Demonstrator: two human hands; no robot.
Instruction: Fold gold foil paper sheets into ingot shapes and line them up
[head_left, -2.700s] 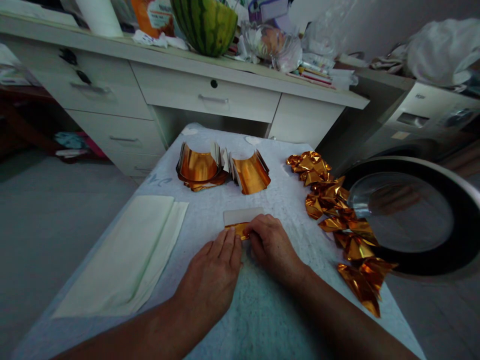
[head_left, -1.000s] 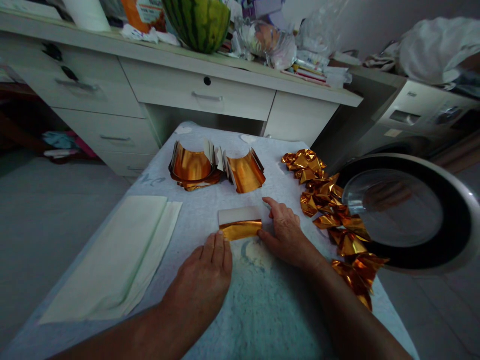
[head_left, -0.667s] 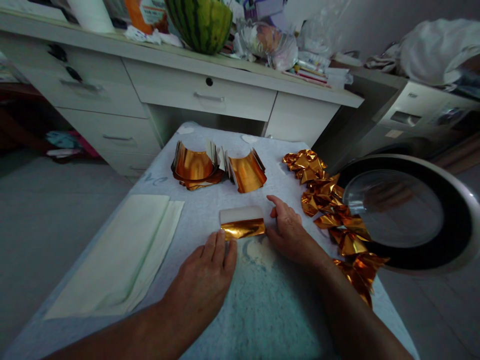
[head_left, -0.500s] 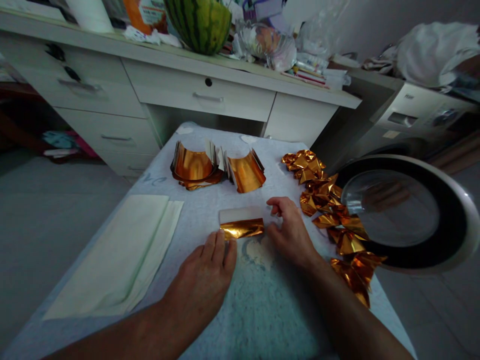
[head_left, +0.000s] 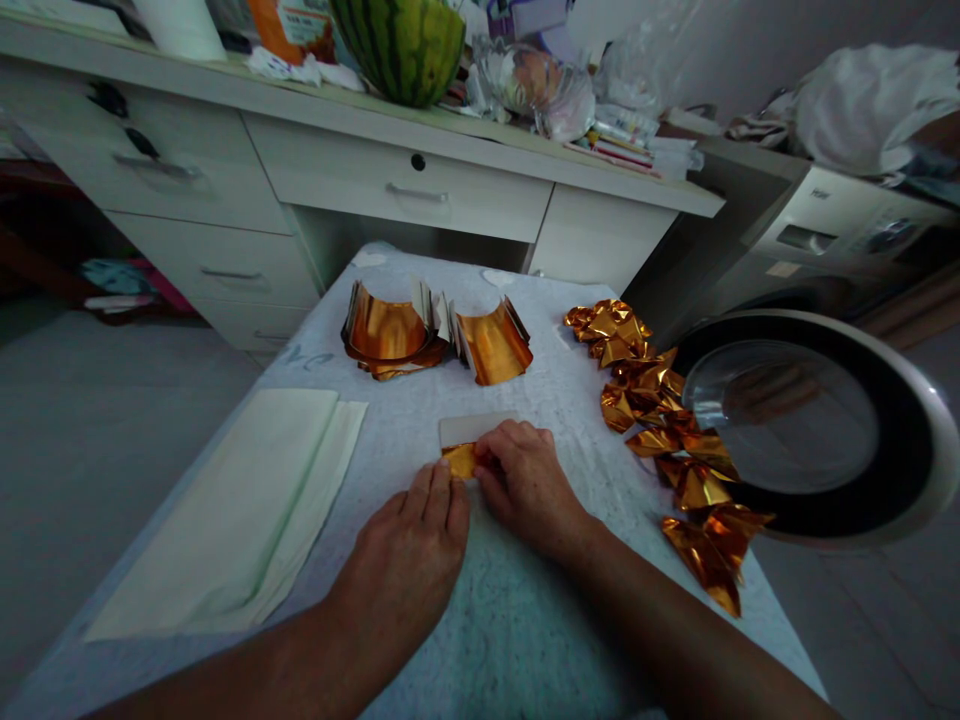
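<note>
In front of me on the cloth-covered table lies a small sheet of gold foil paper [head_left: 458, 461], its lower part folded up gold side out and its pale backing showing above. My left hand [head_left: 409, 555] rests flat with stretched fingers, the tips pressing the sheet's left end. At the other end, my right hand [head_left: 532, 490] has thumb and fingers closed on the fold and covers that part of the sheet. Beyond both hands stand two curved stacks of gold foil paper, a left stack [head_left: 386, 330] and a right stack [head_left: 495, 350].
Several folded gold foil pieces [head_left: 641, 385] line the table's right side. Folded whitish sheets [head_left: 232, 500] lie at left. An open washing machine door [head_left: 780, 415] adjoins the right edge. Behind, a white counter [head_left: 480, 135] carries a cut watermelon [head_left: 401, 50] and clutter.
My right hand has moved left from beside the sheet and closed on the right end of its fold. The left hand stays pressed at nearly the same place.
</note>
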